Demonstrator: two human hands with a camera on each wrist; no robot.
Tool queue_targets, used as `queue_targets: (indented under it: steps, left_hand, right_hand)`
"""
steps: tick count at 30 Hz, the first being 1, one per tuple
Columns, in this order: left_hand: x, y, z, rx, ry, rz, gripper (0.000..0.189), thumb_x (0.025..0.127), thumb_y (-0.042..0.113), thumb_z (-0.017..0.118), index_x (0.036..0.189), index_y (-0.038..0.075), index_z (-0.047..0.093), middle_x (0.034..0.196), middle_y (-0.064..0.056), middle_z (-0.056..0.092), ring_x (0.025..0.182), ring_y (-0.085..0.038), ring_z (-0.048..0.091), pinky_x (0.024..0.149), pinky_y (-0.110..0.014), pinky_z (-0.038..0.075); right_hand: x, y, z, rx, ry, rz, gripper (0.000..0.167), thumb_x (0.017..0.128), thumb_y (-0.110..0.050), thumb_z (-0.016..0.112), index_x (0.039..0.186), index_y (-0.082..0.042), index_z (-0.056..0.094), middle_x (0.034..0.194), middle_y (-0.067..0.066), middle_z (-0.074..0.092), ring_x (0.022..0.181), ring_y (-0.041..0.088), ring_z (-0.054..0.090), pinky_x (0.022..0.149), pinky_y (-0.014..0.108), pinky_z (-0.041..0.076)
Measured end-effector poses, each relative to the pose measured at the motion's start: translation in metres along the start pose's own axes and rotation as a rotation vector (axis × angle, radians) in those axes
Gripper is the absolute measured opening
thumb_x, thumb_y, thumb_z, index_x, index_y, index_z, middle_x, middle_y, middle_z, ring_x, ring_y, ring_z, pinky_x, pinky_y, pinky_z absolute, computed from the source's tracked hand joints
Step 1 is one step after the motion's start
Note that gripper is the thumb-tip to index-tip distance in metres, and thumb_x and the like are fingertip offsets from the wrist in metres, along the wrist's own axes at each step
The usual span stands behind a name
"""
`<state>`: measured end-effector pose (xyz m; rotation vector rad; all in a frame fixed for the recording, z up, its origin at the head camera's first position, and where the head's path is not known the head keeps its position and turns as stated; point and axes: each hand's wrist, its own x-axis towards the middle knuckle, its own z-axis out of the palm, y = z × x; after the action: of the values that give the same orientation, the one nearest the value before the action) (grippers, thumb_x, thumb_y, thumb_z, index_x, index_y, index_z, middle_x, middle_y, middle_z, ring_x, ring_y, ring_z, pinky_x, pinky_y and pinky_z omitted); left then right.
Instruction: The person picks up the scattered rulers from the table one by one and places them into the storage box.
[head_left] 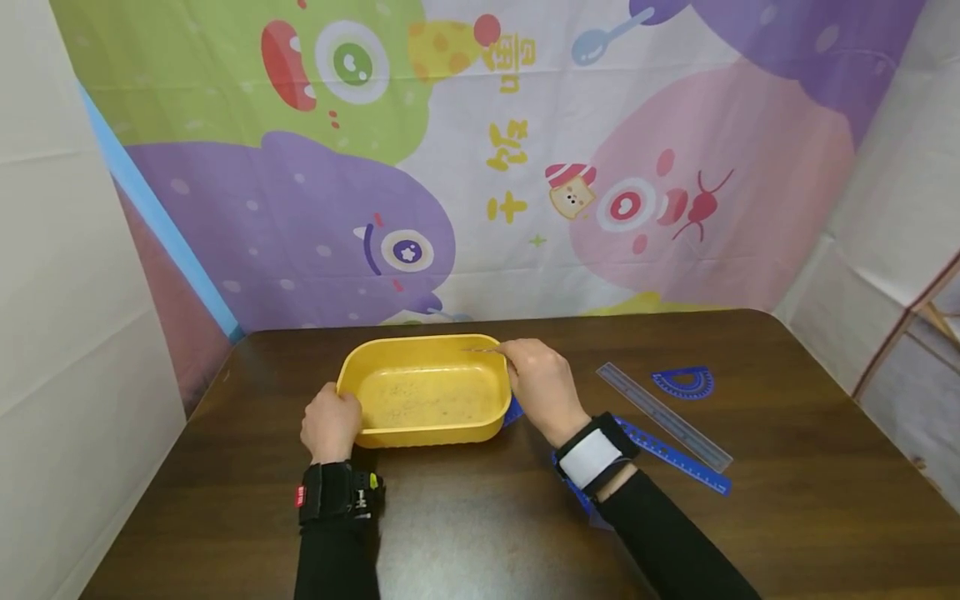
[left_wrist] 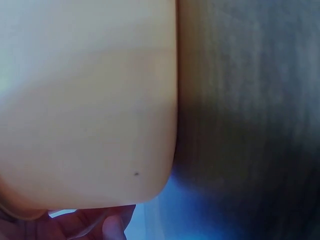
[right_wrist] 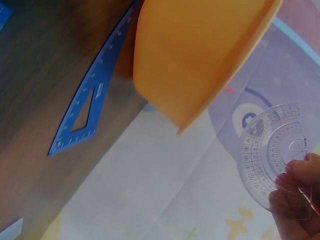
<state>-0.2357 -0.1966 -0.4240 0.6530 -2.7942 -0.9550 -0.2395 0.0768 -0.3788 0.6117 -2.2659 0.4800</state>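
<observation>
A yellow plastic basin (head_left: 427,436) sits toward the back of the table, with some dark specks on its floor. My left hand (head_left: 330,422) holds its left end; in the left wrist view the basin's wall (left_wrist: 95,125) fills much of the picture above the fingers (left_wrist: 114,227). My right hand (head_left: 543,387) is at the basin's right end and pinches a clear half-round protractor (right_wrist: 255,155) between thumb and fingers. In the head view the protractor (head_left: 482,350) shows only as a thin edge over the rim. A blue set square (right_wrist: 95,85) lies beside the basin, partly hidden.
Right of the right hand lie a clear ruler (head_left: 667,417), a blue ruler (head_left: 675,458) and a blue protractor (head_left: 683,383). Another blue piece (head_left: 573,493) is mostly covered by the right wrist. A cartoon-printed cloth (head_left: 480,275) hangs behind the brown table (head_left: 465,525).
</observation>
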Motion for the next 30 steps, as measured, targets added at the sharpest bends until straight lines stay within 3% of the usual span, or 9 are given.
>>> queue_targets:
  steps: [13,30]
  left_hand:
    - [0.002,-0.001,0.000,-0.011,0.017,0.004,0.036,0.091,0.016,0.031,0.116,-0.003,0.050,0.105,-0.026,0.057,0.087,-0.040,0.055,0.070,-0.051,0.042]
    - [0.001,-0.003,0.002,-0.004,0.029,0.026,0.037,0.091,0.017,0.032,0.117,-0.003,0.050,0.106,-0.027,0.057,0.088,-0.042,0.056,0.069,-0.053,0.043]
  right_hand:
    - [-0.001,-0.016,0.013,0.029,-0.064,-0.124,0.020,0.076,0.006,0.063,0.091,-0.006,0.066,0.092,0.004,0.068,0.087,0.018,0.063,0.080,0.030,0.050]
    - [-0.006,-0.020,0.025,0.058,-0.144,-0.223,0.026,0.073,0.011,0.064,0.092,-0.006,0.067,0.093,0.005,0.068,0.089,0.017,0.063,0.080,0.027,0.049]
